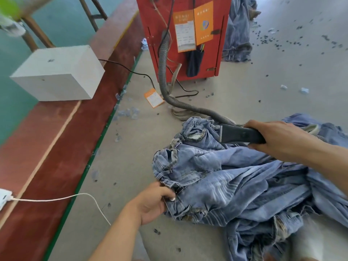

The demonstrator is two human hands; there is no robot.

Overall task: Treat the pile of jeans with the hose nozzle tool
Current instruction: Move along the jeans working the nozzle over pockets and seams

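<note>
L hand (150,203) grips jeans (235,185) | R hand (278,137) holds nozzle (239,135), prob. touching denim

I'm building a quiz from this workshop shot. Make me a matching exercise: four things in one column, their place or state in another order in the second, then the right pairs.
Things:
1. hose nozzle tool
2. grey ribbed hose
3. white box
4. orange tag

Place or state:
A. lying flat on the floor by the red cabinet
B. held in the right hand above the pile of jeans
C. standing on the red-brown strip at the left
D. running down the cabinet front and across the floor

Pairs: 1-B, 2-D, 3-C, 4-A
</note>
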